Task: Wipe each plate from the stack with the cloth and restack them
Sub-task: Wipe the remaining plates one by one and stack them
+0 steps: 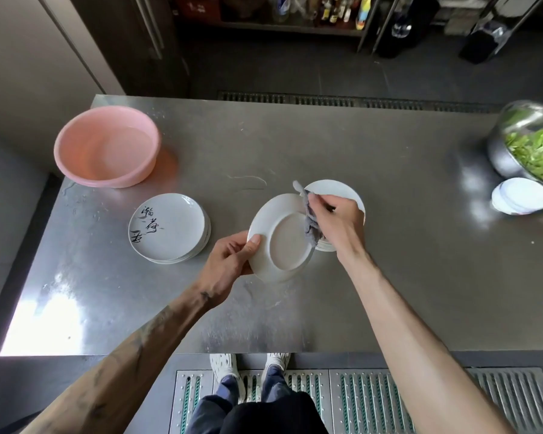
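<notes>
My left hand [229, 261] grips the left rim of a white plate [279, 242], held tilted above the steel table with its underside toward me. My right hand [336, 223] holds a grey cloth [311, 227] pressed against the plate's right side. Behind it, partly hidden by my right hand, a stack of white plates [333, 189] rests on the table. To the left lies another stack of plates [170, 228], its top plate marked with black brush characters.
A pink basin [107, 145] with water stands at the table's back left. At the right edge a steel bowl [527, 139] of green vegetables sits beside small white dishes [521, 195]. The steel table [389, 277] ends just in front of my feet.
</notes>
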A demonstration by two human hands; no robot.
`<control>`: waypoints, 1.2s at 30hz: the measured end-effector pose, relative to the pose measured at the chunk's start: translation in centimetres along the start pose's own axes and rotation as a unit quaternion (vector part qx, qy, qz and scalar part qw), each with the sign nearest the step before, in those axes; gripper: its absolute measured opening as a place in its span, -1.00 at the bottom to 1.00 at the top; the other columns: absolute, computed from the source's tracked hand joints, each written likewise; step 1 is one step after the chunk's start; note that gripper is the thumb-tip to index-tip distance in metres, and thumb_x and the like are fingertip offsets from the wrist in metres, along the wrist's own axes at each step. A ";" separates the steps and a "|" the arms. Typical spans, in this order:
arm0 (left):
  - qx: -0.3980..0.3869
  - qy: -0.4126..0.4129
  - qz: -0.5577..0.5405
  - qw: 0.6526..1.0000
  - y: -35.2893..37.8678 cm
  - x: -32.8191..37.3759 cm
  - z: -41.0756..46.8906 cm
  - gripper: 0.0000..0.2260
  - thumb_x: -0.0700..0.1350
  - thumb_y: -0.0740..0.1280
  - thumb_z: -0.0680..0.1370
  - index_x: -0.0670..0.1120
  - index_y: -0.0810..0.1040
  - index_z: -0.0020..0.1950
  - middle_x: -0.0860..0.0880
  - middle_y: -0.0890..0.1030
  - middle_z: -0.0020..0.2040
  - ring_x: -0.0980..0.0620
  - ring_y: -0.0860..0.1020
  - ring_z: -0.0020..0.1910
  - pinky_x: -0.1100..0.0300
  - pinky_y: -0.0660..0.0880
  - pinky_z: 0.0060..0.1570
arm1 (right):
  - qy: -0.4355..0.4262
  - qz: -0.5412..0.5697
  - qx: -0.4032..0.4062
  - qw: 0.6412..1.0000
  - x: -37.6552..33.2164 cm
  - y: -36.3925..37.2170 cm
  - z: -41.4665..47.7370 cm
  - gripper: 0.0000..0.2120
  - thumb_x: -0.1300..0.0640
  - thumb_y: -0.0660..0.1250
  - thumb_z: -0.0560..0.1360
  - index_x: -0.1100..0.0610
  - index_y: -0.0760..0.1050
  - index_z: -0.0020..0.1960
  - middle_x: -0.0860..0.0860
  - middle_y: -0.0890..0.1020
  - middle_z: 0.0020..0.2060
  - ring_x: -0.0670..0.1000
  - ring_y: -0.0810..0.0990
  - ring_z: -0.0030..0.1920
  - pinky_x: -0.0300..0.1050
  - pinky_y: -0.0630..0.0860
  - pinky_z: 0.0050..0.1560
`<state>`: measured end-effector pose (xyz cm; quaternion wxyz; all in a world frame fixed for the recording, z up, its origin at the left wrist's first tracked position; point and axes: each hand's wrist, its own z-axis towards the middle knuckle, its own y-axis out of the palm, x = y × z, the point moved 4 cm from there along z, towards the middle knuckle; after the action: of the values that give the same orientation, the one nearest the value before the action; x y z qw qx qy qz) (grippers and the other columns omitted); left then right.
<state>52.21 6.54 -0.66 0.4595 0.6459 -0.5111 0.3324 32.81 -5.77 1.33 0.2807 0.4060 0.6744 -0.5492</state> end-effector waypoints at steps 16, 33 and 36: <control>-0.014 0.206 0.574 0.793 3.2 2.8 4.5 -0.75 0.12 0.18 0.72 0.04 0.59 0.17 0.02 0.51 -0.30 -0.23 0.47 -0.24 0.02 0.44 -0.27 | 0.099 0.070 -0.055 0.991 1.4 -3.8 3.4 -0.75 0.10 0.36 0.23 0.31 0.55 -0.27 0.19 0.52 -0.40 0.04 0.36 -0.32 -0.11 0.40 -0.20; 0.038 0.071 0.483 0.872 6.7 -2.1 11.0 -0.14 0.08 0.55 0.47 -0.14 0.22 0.64 -0.28 0.16 0.63 -0.18 0.20 0.61 0.00 0.25 0.52 | 0.119 0.173 0.106 0.972 9.2 -6.2 4.5 -0.71 0.33 0.41 0.33 0.02 0.68 -0.05 -0.10 0.66 -0.25 -0.15 0.55 -0.32 -0.34 0.50 -0.28; 0.031 0.050 0.446 0.893 7.0 -3.0 12.4 -0.07 0.08 0.61 0.39 -0.15 0.24 0.63 -0.20 0.22 0.63 0.00 0.10 0.64 0.27 0.11 0.49 | 0.112 0.164 0.112 0.974 9.8 -6.0 4.9 -0.65 0.32 0.41 0.30 -0.14 0.63 -0.18 -0.23 0.66 -0.33 -0.21 0.57 -0.34 -0.34 0.52 -0.28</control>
<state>44.22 -4.34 -5.99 0.2677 0.3468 -0.7114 0.5495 22.25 -8.59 -4.86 0.2417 0.5990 0.5599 -0.5189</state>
